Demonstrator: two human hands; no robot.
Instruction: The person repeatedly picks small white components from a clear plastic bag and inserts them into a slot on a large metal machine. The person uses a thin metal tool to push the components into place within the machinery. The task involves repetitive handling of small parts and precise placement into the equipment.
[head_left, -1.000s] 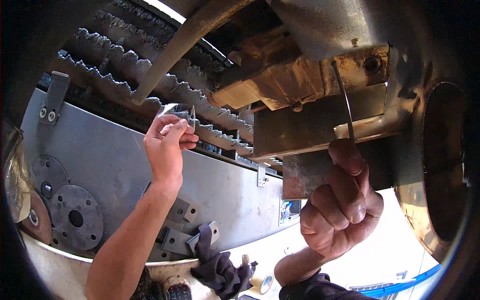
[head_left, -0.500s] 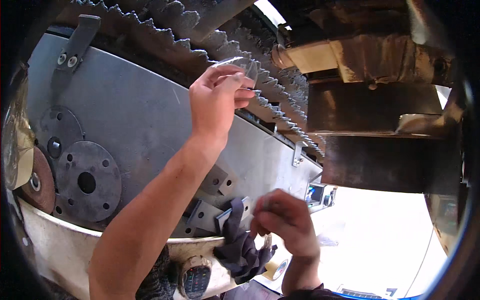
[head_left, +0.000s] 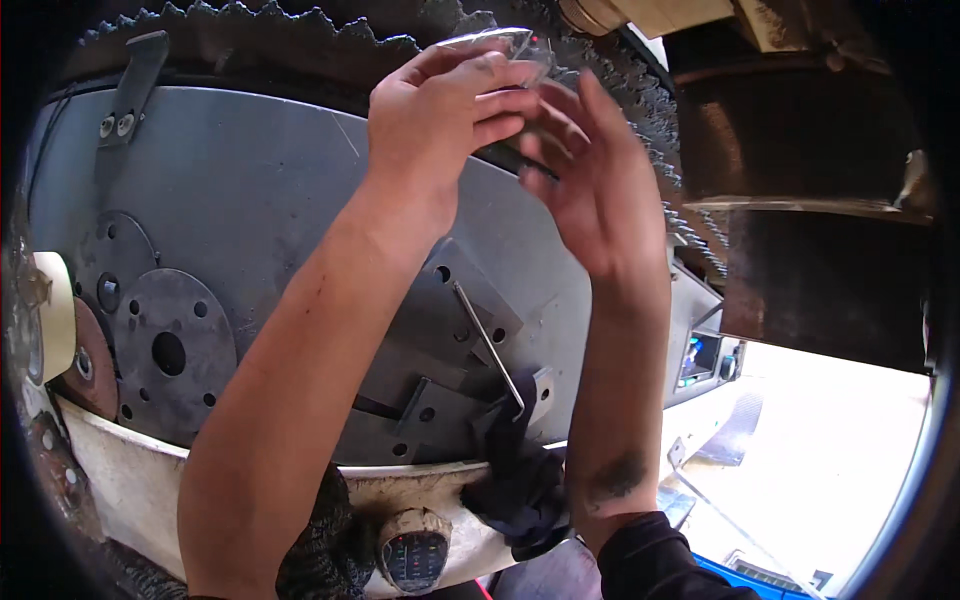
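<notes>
My left hand is raised over the far edge of the grey metal panel. Its thumb and fingers are closed on a clear, thin plastic piece, which looks curved and catches the light. My right hand is up close beside it, fingers apart and slightly blurred. Whether its fingertips touch the clear piece I cannot tell. Below the hands, a thin metal rod with a bent end, like a hex key, lies across flat steel plates with holes.
Jagged, saw-like slats run behind the panel. A round steel flange, an abrasive disc and a tape roll sit at left. A dark cloth drapes over the white ledge. Dark machinery stands at right.
My right hand has risen from beside the dark cloth to the clear plastic piece. The bent rod now shows on the plates. The view has shifted, and my left hand keeps its hold.
</notes>
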